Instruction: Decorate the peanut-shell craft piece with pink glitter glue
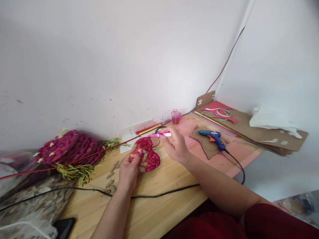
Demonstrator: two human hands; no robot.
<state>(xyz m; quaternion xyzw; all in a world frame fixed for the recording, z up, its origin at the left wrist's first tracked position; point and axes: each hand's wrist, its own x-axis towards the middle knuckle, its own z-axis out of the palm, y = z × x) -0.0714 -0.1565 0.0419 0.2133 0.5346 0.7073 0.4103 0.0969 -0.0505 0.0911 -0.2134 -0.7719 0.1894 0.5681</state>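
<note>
My left hand (130,171) is closed on the edge of a flat red craft piece (149,157) covered with peanut shells. Many of its shells are a wet-looking magenta, while several near my left fingers are plain tan. In my right hand (175,144) is a slim paintbrush (165,134) with a white and pink handle, pinched between thumb and fingers. Its pink-stained end points left, just above the top of the piece; whether it touches cannot be told. Loose peanuts (109,183) lie on the wooden table left of my left hand.
A cup of magenta paint (176,117) stands by the wall. A blue glue gun (213,137) rests on cardboard at right, its black cord (164,193) crossing the table. Finished-looking magenta peanut pieces (74,149) are stacked left. Cardboard sheets (239,124) lie back right.
</note>
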